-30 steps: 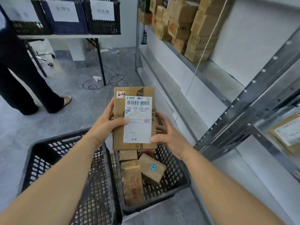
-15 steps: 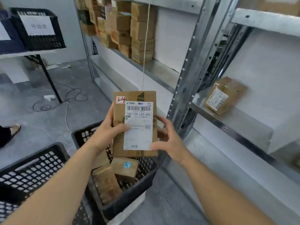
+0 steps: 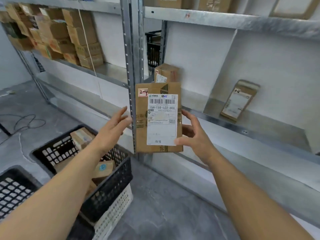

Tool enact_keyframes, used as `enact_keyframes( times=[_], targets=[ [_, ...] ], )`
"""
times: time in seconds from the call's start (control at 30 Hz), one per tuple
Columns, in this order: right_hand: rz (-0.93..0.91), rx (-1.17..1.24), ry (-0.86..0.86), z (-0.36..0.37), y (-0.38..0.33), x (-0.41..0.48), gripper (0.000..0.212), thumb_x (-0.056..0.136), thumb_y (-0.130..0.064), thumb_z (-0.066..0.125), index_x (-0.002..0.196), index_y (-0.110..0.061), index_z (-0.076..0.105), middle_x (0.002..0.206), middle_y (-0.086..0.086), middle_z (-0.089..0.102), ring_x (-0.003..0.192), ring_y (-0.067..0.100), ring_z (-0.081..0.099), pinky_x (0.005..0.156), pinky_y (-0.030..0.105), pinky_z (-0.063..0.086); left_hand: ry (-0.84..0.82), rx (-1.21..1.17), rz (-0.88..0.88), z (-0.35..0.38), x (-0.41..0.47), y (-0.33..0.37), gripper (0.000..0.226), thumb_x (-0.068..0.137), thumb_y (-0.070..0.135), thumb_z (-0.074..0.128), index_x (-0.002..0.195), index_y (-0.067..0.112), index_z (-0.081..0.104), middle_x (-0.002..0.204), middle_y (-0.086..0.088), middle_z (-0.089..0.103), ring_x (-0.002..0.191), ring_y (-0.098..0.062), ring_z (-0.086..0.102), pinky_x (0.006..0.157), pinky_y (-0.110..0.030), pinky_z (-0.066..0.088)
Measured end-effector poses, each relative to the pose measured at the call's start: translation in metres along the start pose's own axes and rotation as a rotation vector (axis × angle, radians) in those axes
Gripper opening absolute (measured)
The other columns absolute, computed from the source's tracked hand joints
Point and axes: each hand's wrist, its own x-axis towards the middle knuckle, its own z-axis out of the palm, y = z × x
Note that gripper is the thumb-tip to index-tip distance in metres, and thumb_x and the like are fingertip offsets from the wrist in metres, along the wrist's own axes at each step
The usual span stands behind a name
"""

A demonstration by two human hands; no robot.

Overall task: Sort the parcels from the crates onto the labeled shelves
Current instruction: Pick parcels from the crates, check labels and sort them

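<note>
gripping the upright parcel (image 3: 158, 116) by its right edge, the right hand (image 3: 194, 135) holds it before the shelf post (image 3: 132, 49). the left hand (image 3: 114, 129) is spread open beside it, above the black crate (image 3: 110, 187); two parcels sit on the shelf (image 3: 259, 125) beyond.

A flat brown cardboard parcel (image 3: 158, 118) with a white barcode label and a red-edged tag marked 2-4 is held upright before the metal shelves (image 3: 242, 122). On the shelf behind, another small parcel (image 3: 166, 72) stands; further right, a flat one (image 3: 239, 101) leans against the wall. More parcels lie in the black crate (image 3: 107, 187) at near left.
</note>
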Motion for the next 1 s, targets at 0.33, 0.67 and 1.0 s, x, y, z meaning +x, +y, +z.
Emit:
enact_keyframes(
  times=[0.33,0.67,1.0],
  targets=[
    [-0.060,-0.082,0.277,-0.105,-0.020,-0.136,0.090,0.061,-0.012,0.073,0.134,-0.048,0.034,0.121,-0.004,0.065,0.112,0.009,0.061,0.086,0.022,0.051,-0.128,0.490,0.252,0.125,-0.033,0.057,0.064,0.083,0.040,0.069,0.138,0.025,0.041,0.134,0.002,0.053,0.115,-0.013,0.053,0.099,-0.041,0.046],
    [-0.039,-0.161,0.619,-0.190,-0.033,-0.260,0.089,0.067,-0.010,0.078,0.131,-0.051,0.032,0.115,-0.013,0.066,0.109,0.003,0.061,0.090,0.031,0.053,-0.339,0.651,0.535,0.260,-0.047,0.134,0.067,0.081,0.048,0.069,0.138,0.029,0.041,0.137,0.005,0.050,0.115,-0.011,0.053,0.095,-0.042,0.050],
    [0.008,-0.217,0.966,-0.261,-0.030,-0.369,0.089,0.063,-0.013,0.074,0.133,-0.051,0.035,0.115,-0.004,0.066,0.109,0.008,0.062,0.091,0.030,0.054,-0.588,0.637,0.778,0.412,-0.062,0.191,0.068,0.081,0.048,0.069,0.139,0.029,0.040,0.142,0.003,0.046,0.120,-0.016,0.051,0.095,-0.038,0.048]
  ],
)
